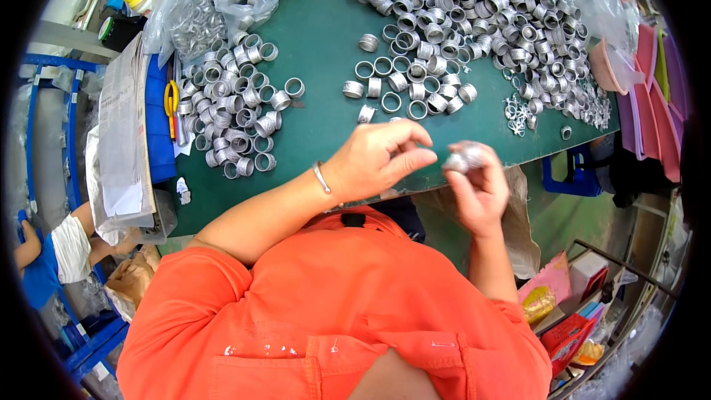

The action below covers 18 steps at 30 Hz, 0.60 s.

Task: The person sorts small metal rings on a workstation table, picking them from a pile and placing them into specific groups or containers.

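My right hand (485,196) is raised at the table's front edge and grips a silver metal ring (464,157) between thumb and fingers. Motion blurs the ring, so its details are hard to read. To the left of it, my left hand (381,155) hovers over the table edge with thumb and forefinger apart and nothing visible between them. Just beyond the left hand lie loose metal rings (391,102), short and ribbed like threaded collars. They spread from a large heap of the same rings (474,15) at the far right.
A second pile of rings (237,115) lies on the left of the green table (315,52), near clear bags (196,18) and yellow-handled scissors (171,100). Small star-shaped metal pieces (516,115) lie at right. Pink bins (652,118) stand beyond. Another person's arm (81,233) shows at far left.
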Motion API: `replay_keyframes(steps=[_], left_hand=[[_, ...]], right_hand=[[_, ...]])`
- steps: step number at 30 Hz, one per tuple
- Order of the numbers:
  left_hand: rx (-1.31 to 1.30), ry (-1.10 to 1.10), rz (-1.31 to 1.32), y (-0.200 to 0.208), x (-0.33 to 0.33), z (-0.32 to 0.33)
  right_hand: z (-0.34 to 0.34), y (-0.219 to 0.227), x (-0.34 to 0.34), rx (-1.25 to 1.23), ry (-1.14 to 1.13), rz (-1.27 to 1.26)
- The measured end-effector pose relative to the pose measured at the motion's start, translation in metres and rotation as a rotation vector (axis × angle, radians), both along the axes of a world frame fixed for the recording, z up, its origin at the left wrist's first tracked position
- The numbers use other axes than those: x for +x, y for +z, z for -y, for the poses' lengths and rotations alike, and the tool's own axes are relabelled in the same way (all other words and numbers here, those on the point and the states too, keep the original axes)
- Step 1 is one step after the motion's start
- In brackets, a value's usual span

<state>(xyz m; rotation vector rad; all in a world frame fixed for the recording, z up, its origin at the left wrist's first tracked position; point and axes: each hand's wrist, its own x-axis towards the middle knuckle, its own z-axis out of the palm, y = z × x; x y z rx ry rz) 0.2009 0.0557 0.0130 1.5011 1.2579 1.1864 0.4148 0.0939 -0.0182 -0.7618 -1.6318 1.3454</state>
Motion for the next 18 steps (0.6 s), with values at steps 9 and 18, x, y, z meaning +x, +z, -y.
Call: replay_keyframes(steps=[9, 18], left_hand=[[0.023, 0.444, -0.561, -0.004, -0.082, -0.044], [0.153, 0.396, -0.611, -0.025, -0.071, -0.095]], right_hand=[[0.034, -0.1, 0.209, 0.09, -0.543, 1.337], [-0.005, -0.016, 0.061, 0.34, -0.413, 0.417]])
